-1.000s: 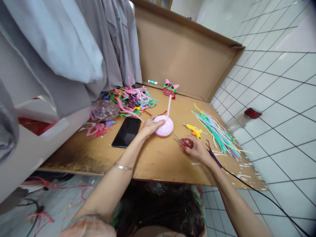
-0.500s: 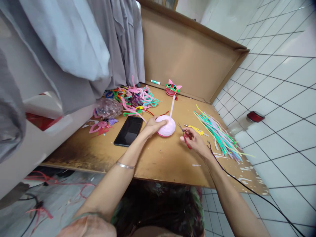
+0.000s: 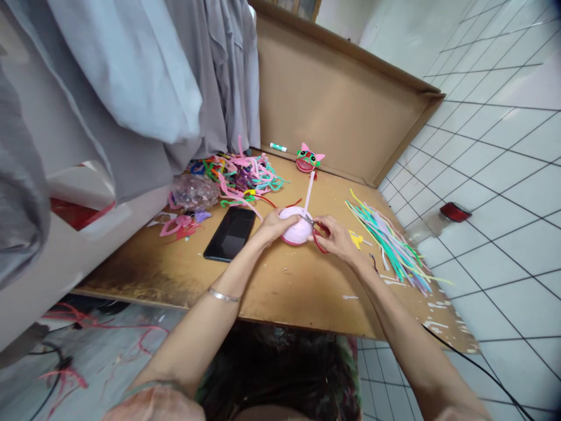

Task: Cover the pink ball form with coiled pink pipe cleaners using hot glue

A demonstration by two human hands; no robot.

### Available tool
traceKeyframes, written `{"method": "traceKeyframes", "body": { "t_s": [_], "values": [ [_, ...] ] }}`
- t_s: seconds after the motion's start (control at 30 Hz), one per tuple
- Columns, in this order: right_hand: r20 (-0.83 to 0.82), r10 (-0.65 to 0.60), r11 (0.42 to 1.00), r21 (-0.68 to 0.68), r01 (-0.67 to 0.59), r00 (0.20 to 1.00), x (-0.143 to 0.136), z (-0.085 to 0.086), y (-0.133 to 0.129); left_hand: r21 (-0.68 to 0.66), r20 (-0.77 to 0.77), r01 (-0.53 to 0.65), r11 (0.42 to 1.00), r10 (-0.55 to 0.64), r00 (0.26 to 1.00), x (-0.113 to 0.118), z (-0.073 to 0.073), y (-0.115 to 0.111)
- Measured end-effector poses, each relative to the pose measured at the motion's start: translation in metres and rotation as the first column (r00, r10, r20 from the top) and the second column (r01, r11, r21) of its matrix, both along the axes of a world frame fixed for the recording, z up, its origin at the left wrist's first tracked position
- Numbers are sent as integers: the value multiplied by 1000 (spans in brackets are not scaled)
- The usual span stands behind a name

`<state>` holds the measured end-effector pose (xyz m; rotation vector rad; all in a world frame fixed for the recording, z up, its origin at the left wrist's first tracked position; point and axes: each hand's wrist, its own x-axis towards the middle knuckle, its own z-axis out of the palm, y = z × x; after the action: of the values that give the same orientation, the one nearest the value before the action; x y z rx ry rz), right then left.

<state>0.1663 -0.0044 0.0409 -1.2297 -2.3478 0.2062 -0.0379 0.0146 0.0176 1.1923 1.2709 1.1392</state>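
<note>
My left hand [image 3: 276, 225] is closed on a pale pink dome [image 3: 296, 229] that looks wound from fuzzy pipe cleaner, with a darker pink rim at its base. From the top of the dome a straight pale pink pipe cleaner [image 3: 309, 192] sticks up. Red-handled scissors [image 3: 320, 238] sit in my right hand [image 3: 333, 237], their blades at the dome's right side near the foot of that strip. Whether the blades touch the strip I cannot tell. Just right of my right hand lies a yellow glue gun [image 3: 356, 239], partly hidden.
A black phone [image 3: 229, 234] lies left of my left hand. Behind it are a tangled pile of pipe cleaners [image 3: 249, 175] and a clear plastic bag [image 3: 195, 192]. Straight pipe cleaners [image 3: 390, 245] lie at the right. A small animal-face figure [image 3: 308, 159] and a marker [image 3: 278, 147] are by the cardboard wall [image 3: 333, 99].
My right hand has moved left with the scissors, bringing the blades from beside the dome onto its top right. My left hand still holds the dome.
</note>
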Motion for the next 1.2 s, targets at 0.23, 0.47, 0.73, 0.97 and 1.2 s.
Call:
{"method": "traceKeyframes", "body": {
  "t_s": [0.23, 0.47, 0.73, 0.97, 1.2],
  "values": [
    [22, 23, 1000, 19, -24, 999, 0, 4, -1, 56, -30, 34, 998, -33, 999, 2, -6, 4],
    [-68, 27, 999, -35, -29, 997, 1, 2, -1, 79, -3, 67, 995, -67, 998, 3, -6, 4],
    [-111, -44, 995, -91, 34, 993, -2, -1, -4, 77, 29, 81, 994, -83, 996, 3, -9, 5],
    [-119, -102, 992, -86, 92, 988, -3, -7, -6, 79, 65, 82, 993, -88, 994, 3, -12, 7],
    [-84, -170, 985, -39, 167, 982, -1, -6, -11, 29, 73, 81, 996, -83, 994, 4, -7, 4]
  ]
}}
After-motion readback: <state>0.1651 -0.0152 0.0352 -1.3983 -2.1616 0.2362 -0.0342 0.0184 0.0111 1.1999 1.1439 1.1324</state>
